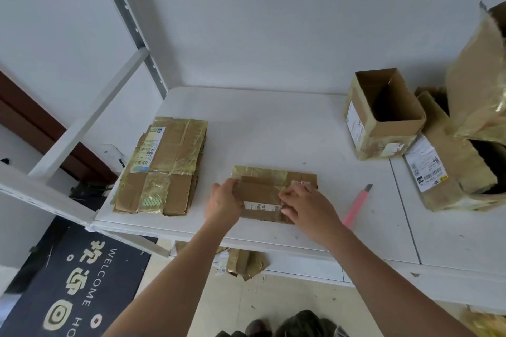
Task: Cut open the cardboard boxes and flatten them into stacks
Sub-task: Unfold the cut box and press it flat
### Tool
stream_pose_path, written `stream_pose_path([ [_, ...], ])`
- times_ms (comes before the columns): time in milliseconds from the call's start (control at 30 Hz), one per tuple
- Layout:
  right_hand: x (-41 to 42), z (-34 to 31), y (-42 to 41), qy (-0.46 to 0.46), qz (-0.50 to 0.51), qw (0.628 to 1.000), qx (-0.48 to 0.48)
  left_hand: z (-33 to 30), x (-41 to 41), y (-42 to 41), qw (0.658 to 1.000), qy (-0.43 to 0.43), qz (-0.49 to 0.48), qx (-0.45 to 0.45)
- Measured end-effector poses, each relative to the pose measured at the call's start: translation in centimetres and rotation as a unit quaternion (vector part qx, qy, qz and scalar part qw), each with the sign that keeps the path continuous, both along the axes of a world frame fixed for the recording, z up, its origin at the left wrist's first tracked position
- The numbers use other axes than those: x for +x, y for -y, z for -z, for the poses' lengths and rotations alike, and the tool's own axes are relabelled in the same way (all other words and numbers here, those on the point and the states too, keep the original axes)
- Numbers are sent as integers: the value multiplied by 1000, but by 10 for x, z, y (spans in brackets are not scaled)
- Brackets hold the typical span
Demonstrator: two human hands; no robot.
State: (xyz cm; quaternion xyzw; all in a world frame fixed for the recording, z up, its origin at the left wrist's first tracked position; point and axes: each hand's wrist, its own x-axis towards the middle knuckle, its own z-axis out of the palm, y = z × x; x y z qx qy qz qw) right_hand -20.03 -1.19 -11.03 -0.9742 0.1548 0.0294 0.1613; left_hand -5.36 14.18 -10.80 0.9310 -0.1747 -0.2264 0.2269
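Observation:
A small flattened cardboard box [262, 189], brown with yellowish tape and a white label, lies on the white table [273, 131] near its front edge. My left hand [223, 204] grips the box's left end, fingers curled over the edge. My right hand [306, 205] rests on its right part, fingertips pressing the cardboard by the label. A stack of flattened boxes [164, 167] lies to the left. A pink utility knife [357, 204] lies on the table right of my right hand.
An open upright box [383, 115] stands at the back right, with more taped boxes [451, 156] piled beside it to the right edge. A white shelf frame [90, 112] rises at the left. Cardboard scraps [243, 262] lie under the table; a dark welcome mat [76, 282] covers the floor.

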Motion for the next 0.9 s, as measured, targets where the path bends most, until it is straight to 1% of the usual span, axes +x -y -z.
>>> stream_pose_path([
  [67,2,10,-7,-9,2,999,-40,0,3,2,1000,-9,-13,-7],
  [200,-4,19,-7,-2,-1,999,-45,-4,5,9,994,-67,-82,-11],
  [267,-4,15,-5,-16,6,1000,-11,-9,4,11,987,-98,-123,-43],
  [333,0,6,-1,-22,17,999,24,-14,2,13,981,-107,-139,-87],
  [367,2,0,1,-9,34,999,39,-17,0,13,979,-102,-141,-107],
  [400,4,-8,4,28,57,997,42,-22,-2,12,977,-95,-138,-129],
  [467,9,-18,12,120,95,988,6,-36,-3,9,971,-92,-117,-187],
  [500,12,-23,15,149,96,984,5,-44,-1,6,967,-96,-99,-214],
  [567,18,-33,19,166,73,981,69,-64,5,-3,965,-88,-61,-238],
  [600,22,-40,16,155,68,979,117,-74,10,-10,967,-69,-49,-240],
  [667,34,-53,5,140,75,968,195,-91,23,-24,966,1,-55,-251],
  [733,53,-67,-17,173,92,945,262,-103,37,-40,961,116,-80,-237],
  [800,76,-77,-43,223,126,900,353,-110,49,-58,950,217,-96,-203],
  [867,104,-77,-71,234,165,853,437,-115,58,-76,938,281,-94,-182],
  [900,119,-75,-85,229,177,840,458,-116,62,-85,936,302,-82,-158],
])
